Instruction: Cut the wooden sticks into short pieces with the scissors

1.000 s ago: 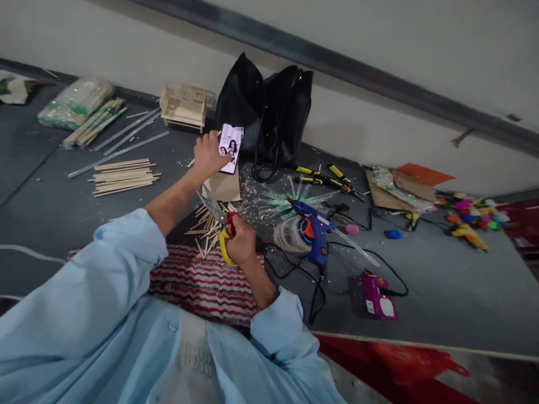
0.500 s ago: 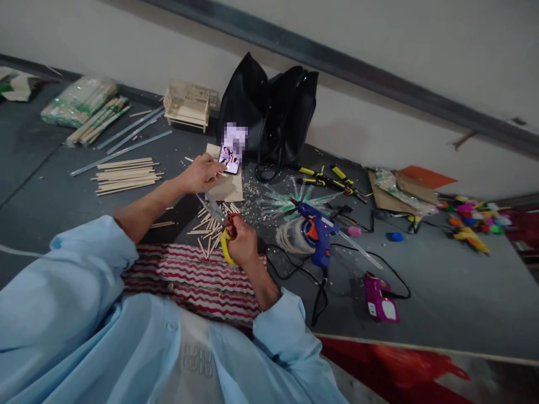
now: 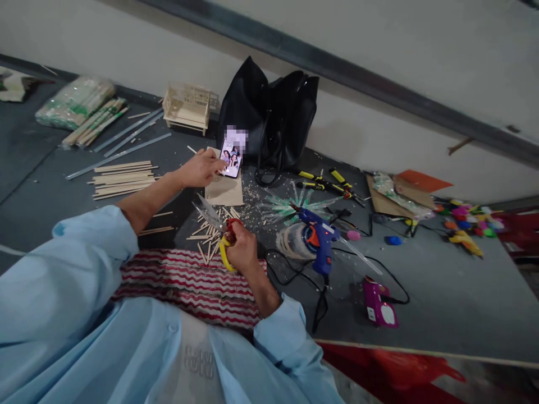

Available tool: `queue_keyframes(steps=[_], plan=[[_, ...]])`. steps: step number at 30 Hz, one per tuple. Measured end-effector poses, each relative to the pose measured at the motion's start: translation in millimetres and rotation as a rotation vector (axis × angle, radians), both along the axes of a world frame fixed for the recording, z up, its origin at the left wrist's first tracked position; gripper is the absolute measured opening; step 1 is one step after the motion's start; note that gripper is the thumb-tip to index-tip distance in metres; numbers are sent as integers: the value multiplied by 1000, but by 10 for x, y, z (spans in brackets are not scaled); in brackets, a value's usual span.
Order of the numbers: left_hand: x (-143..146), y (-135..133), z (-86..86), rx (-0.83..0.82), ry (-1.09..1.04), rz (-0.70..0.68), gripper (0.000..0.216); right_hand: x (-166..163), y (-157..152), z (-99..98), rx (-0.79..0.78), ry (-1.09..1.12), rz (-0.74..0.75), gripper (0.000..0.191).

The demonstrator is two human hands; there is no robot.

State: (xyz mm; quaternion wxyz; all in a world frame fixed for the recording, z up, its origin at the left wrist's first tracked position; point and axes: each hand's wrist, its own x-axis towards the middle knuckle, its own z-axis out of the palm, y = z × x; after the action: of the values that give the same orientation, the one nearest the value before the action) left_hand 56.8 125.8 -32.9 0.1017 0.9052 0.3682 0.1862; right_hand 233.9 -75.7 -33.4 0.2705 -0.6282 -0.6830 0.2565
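Observation:
My left hand (image 3: 201,168) reaches forward and its fingertips touch a phone (image 3: 231,159) with a lit screen, which leans against a black handbag (image 3: 269,120) and stands on a piece of brown card (image 3: 224,190). Closer to me, my right hand (image 3: 242,249) grips the red and yellow handles of a pair of scissors (image 3: 215,223), blades pointing up and left. Under the blades lies a heap of short cut wooden sticks (image 3: 208,232). A red and white striped cloth (image 3: 193,283) covers my lap.
A blue glue gun (image 3: 318,235) with a black cord lies right of the scissors, a pink power adapter (image 3: 378,304) beyond it. Long wooden sticks (image 3: 122,178), a small stick-built model (image 3: 187,105), packets of sticks (image 3: 80,101), yellow-handled pliers (image 3: 326,181), cardboard and coloured pompoms (image 3: 465,219) lie around.
My left hand has lowered the phone from mid-air and set it leaning against the bag, fingertips still on it. The right hand with the scissors has barely moved.

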Motion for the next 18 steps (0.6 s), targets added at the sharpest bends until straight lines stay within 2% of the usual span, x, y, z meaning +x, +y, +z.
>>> queue_keyframes(steps=[5, 8, 13, 18], plan=[[17, 133, 293, -11, -152, 183, 37, 4, -8, -1, 4, -26, 6, 10], [-7, 142, 361, -5, -182, 190, 32, 7, -9, -10, 35, -47, 14, 10], [-31, 80, 184, 12, -172, 71, 37, 15, -12, -28, 28, -36, 19, 13], [8, 18, 14, 5, -32, -124, 37, 13, -19, -39, 33, -33, 19, 12]])
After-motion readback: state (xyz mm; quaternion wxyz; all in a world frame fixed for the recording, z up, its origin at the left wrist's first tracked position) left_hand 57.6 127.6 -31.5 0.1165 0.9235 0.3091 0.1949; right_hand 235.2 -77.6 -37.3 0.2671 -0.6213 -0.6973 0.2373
